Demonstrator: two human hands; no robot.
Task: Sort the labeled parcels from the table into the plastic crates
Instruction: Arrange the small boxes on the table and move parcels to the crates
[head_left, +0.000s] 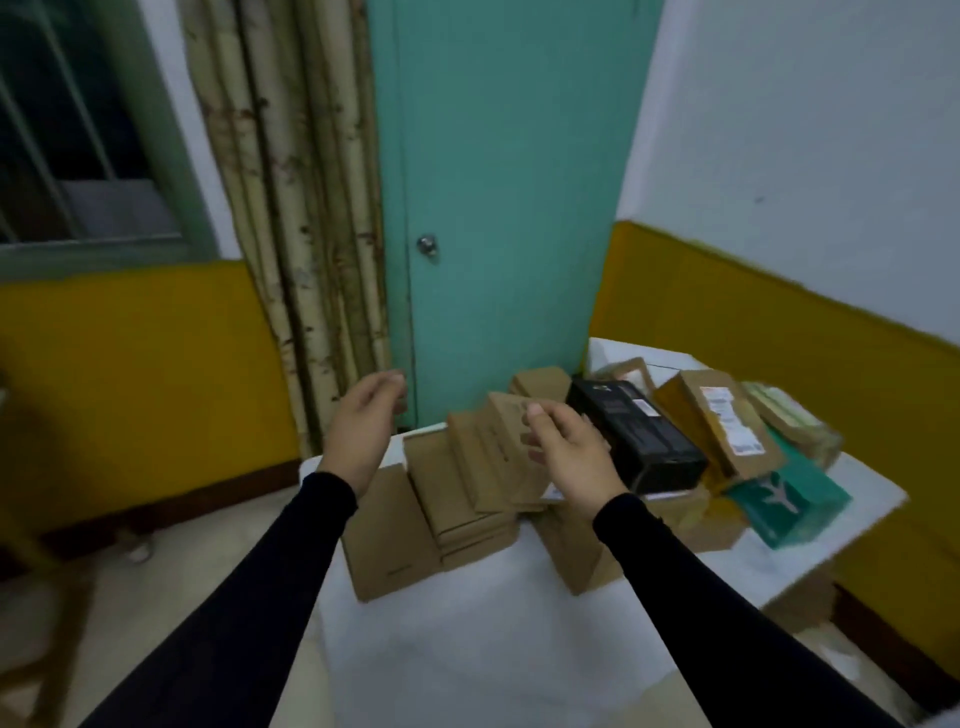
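both arms in black sleeves reach forward over a table with a white cloth (467, 639) piled with parcels. the left hand (358, 426) hangs in the air above the table's left edge, palm turned inward, fingers loosely bent and holding nothing. the right hand (563, 449) is over the middle of the pile, fingers relaxed and slightly curved, thumb up; it sits in front of a leaning brown cardboard box (506, 415) and whether it touches that box cannot be told, though nothing is gripped

a stack of flat brown cardboard parcels (462, 499) lies between the two hands, tilted one over another, with a larger brown box (389, 540) beside them on the left, standing at the table's near left edge. just right of the right hand a black box (634, 441) with a small white label lies slanted on top of other parcels. right of that a brown parcel with a white shipping label (727, 421) leans against a yellow one, and a teal box with a pale figure on it (784, 504) lies at the right side of the table. more brown boxes sit lower under the right forearm

behind the table are a teal door with a round knob (427, 244), a patterned curtain (301, 208), a barred window (72, 119) and yellow and white walls. the frame is somewhat blurred
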